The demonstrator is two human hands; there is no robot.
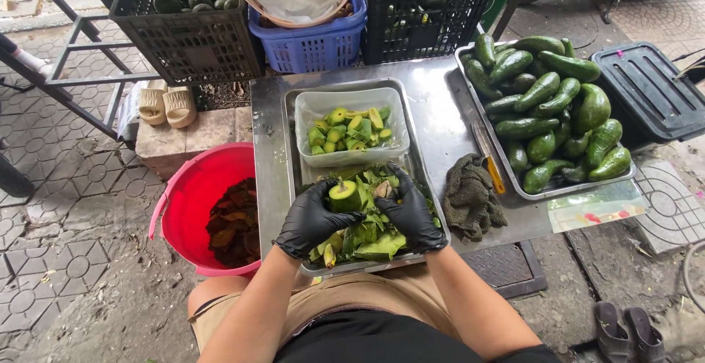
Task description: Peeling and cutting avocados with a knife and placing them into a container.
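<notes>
Left hand (312, 220) clasping avocado half (345, 196) at frame centre, right hand (410, 212) gripping peel (382, 189); best peeled steadily, over tray (290, 150).

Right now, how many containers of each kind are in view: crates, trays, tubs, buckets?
Black plastic crates: 2
Blue plastic crate: 1
Steel trays: 2
Clear plastic tub of avocado pieces: 1
Red bucket: 1
Total: 7
Both gloved hands, left hand and right hand, hold a peeled avocado.
</notes>
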